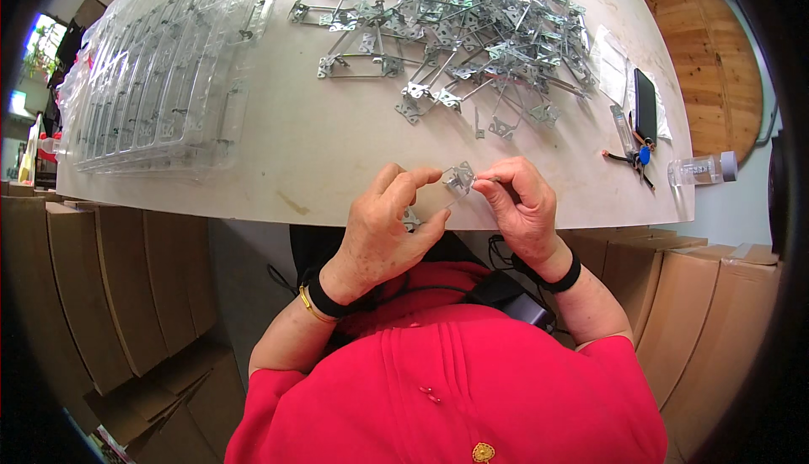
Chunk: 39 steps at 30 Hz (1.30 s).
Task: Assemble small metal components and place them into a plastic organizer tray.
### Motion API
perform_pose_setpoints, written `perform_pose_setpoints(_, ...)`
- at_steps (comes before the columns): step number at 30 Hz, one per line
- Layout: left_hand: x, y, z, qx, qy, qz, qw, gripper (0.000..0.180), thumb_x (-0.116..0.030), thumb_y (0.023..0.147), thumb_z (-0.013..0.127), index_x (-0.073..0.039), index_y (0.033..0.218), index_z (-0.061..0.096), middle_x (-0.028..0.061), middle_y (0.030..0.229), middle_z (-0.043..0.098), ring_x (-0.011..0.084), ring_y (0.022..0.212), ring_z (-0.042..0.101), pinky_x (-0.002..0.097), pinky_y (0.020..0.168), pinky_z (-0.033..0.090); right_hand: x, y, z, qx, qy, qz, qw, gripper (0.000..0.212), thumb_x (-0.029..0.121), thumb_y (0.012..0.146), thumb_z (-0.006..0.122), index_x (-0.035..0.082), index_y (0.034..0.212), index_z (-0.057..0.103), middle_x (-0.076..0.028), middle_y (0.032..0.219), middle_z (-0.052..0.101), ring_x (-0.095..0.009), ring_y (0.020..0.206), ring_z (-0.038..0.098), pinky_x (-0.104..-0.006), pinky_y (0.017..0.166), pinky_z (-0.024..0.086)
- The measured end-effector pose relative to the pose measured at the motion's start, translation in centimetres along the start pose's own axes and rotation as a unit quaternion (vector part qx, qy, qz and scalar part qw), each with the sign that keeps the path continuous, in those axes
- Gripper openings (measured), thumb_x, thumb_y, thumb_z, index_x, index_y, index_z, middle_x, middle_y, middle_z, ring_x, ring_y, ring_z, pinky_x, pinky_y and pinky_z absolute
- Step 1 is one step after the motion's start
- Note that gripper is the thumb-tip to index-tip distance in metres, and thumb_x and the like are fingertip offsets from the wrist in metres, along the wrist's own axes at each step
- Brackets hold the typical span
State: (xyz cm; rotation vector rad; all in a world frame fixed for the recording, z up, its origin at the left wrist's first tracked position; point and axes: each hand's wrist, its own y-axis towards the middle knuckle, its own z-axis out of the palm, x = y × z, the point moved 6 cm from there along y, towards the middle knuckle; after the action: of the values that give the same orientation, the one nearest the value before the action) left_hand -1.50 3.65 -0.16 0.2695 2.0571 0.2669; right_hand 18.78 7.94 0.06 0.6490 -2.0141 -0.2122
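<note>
Over the near edge of the table, my left hand [383,228] is curled round a small silvery metal bracket assembly [460,178]. A perforated plate shows between the two hands, with a thin rod near the left fingertips. Another bit of the metal peeks out under the left palm. From the other side, my right hand [524,207] is closed, thumb and index finger pinched at the plate's right edge. Whatever small piece lies in that pinch is too hidden to name. Beyond the hands lies a tangled heap of similar metal brackets with rods [472,30].
Clear plastic trays [160,76] holding metal parts are stacked at the far left. On the right lie a black phone [645,106], keys [644,156] and a clear bottle [701,170]. Cardboard boxes [101,287] stand below the table on both sides. A round wooden board [704,51] leans behind.
</note>
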Motion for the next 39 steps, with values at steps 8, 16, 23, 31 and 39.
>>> perform_pose_setpoints(8,0.0,-0.1,0.1,-0.001,-0.006,-0.003,1.0,0.05,-0.007,0.077,0.087,-0.005,0.125,0.071,0.0089,0.092,0.062,0.0205,0.079,0.06,0.0335,0.072,0.053,0.9,0.4,0.0,-0.001,-0.022,-0.048,0.999,0.015,-0.001,0.095,0.075,0.005,0.109,0.073,-0.01,0.099,0.073,-0.028,0.087,0.066,-0.0365,0.078,0.054)
perform_pose_setpoints(16,-0.2,0.0,0.2,0.012,-0.008,0.003,1.0,0.049,-0.007,0.078,0.086,-0.006,0.124,0.072,0.0085,0.091,0.062,0.0205,0.077,0.06,0.0337,0.068,0.051,1.0,0.0,-0.4,-0.007,-0.012,-0.067,0.998,0.011,0.001,0.095,0.077,0.004,0.104,0.072,-0.01,0.097,0.071,-0.028,0.087,0.067,-0.0355,0.078,0.053)
perform_pose_setpoints(23,-0.1,0.1,0.1,0.025,-0.01,0.006,1.0,0.049,-0.007,0.078,0.085,-0.006,0.125,0.072,0.0085,0.092,0.063,0.0203,0.077,0.06,0.0337,0.068,0.051,-0.7,-0.1,-0.5,-0.052,0.075,0.039,0.995,0.01,0.004,0.1,0.075,0.002,0.11,0.073,-0.01,0.102,0.071,-0.018,0.088,0.067,-0.0304,0.079,0.054)
perform_pose_setpoints(31,0.0,-0.1,0.2,0.034,-0.02,0.013,0.999,0.05,-0.006,0.078,0.086,-0.006,0.125,0.072,0.0091,0.095,0.065,0.0201,0.077,0.061,0.0331,0.068,0.051,-0.2,0.2,-0.1,-0.036,0.05,0.012,0.998,0.014,0.0,0.1,0.072,0.002,0.115,0.074,-0.01,0.106,0.072,-0.018,0.092,0.069,-0.0289,0.081,0.056)
perform_pose_setpoints(39,0.0,0.0,0.1,0.039,-0.014,0.018,0.999,0.049,-0.006,0.078,0.086,-0.006,0.124,0.072,0.0095,0.094,0.064,0.0206,0.076,0.061,0.0336,0.068,0.052,-0.1,0.6,0.0,-0.031,0.042,0.011,0.999,0.013,0.001,0.1,0.073,0.003,0.113,0.074,-0.009,0.104,0.072,-0.017,0.091,0.069,-0.0288,0.08,0.055)
